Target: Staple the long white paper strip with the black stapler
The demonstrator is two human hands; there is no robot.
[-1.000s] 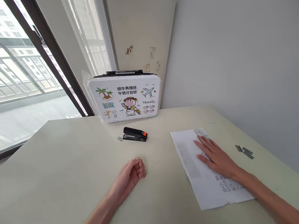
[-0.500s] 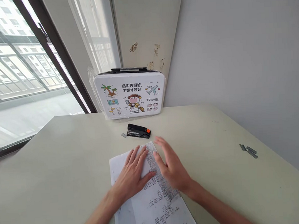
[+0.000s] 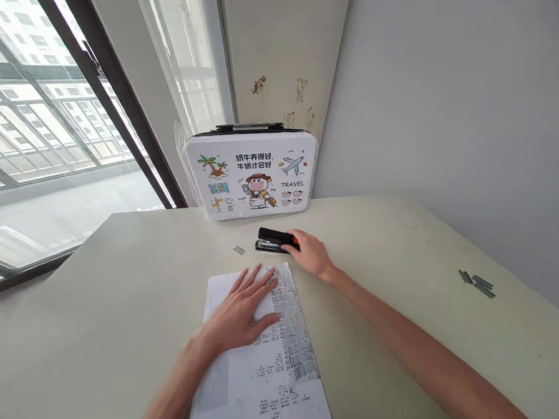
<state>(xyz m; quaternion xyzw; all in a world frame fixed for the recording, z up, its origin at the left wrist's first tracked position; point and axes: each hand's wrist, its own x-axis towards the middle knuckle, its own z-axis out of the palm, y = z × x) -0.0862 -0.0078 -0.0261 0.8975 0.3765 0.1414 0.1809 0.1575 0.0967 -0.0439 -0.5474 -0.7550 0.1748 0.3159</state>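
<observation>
Printed paper sheets (image 3: 292, 359) lie on the table in front of me, covered with text and a dark picture strip along the right side. My left hand (image 3: 240, 308) rests flat on them, fingers spread. Beyond the top edge of the paper, my right hand (image 3: 310, 250) grips the orange-marked end of a black stapler (image 3: 272, 238). The stapler's jaw end points left. A small strip of staples (image 3: 239, 250) lies just left of it, apart from it.
A white case (image 3: 255, 195) with cartoon prints, partly in clear plastic, stands at the back of the table (image 3: 103, 331). Several staple strips (image 3: 483, 286) lie at the far right, near the grey wall (image 3: 442, 101). A window (image 3: 45, 122) is on the left.
My right hand has left the paper's right edge, moved forward and closed on the stapler, which now sits slightly farther right of the loose strip. The paper has turned a little under my left hand.
</observation>
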